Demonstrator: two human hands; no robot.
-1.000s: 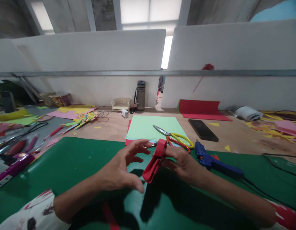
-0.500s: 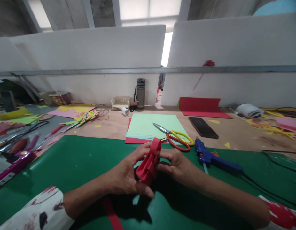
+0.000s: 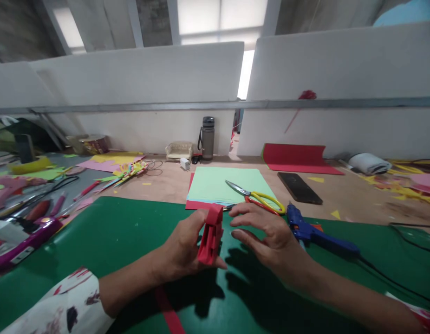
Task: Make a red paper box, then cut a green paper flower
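Note:
My left hand [image 3: 185, 246] is closed round a folded red paper piece [image 3: 210, 235], holding it upright over the green mat [image 3: 107, 232]. My right hand [image 3: 267, 236] hovers just right of the paper with fingers stretched out and apart, holding nothing. A red paper strip [image 3: 168, 313] lies on the mat under my left forearm. Scissors with yellow and orange handles [image 3: 258, 199] lie just beyond my right hand, and a blue glue gun [image 3: 315, 232] lies to its right.
A stack of light green and red sheets [image 3: 218, 183] lies behind the mat. A black phone [image 3: 299, 188], a grey bottle [image 3: 208, 138], a curled red sheet [image 3: 295, 157] and paper scraps sit farther back. Tools and a purple device [image 3: 23, 239] crowd the left side.
The red paper passed from my right hand to my left. My right hand let go and opened beside it. The paper now stands more upright.

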